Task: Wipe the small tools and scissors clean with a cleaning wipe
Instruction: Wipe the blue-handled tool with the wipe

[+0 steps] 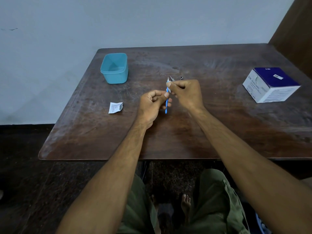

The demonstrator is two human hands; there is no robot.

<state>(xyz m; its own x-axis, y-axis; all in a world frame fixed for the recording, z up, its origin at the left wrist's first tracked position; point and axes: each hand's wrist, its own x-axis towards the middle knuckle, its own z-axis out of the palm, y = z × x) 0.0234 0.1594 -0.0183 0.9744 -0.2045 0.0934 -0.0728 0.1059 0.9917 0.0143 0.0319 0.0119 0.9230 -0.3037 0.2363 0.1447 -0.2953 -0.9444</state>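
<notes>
- The counter [185,132] is dark worn wood; everything below is placed from the blue tool held over its middle.
- The white-and-navy box of wipes [270,85] stands well off to the right of the blue tool, near the counter's right edge.
- The teal tub [114,68], lidless, sits up and to the left of the blue tool, toward the wall.
- The right hand [185,93] is curled at the tool's far end — thumb and fingertips pinch a small pale wipe [169,89] around the tip.
- The left hand [152,105] is curled round the tool's middle, thumb pressed on the shaft, steadying it.
- A torn white sachet [115,107] lies flat to the left of the blue tool, well apart from it.
- The blue tool [166,103] is slim, plastic-looking, with a rounded near end; its long axis runs away from the person. The near half, below the left thumb, shows bare, so I judge the wipe must travel toward the body — the right hand is placed to do it.
- Small metal tools [172,78] lie on the counter just beyond the blue tool's far end, partly hidden by the right hand; whether the scissors are among them I cannot tell.
</notes>
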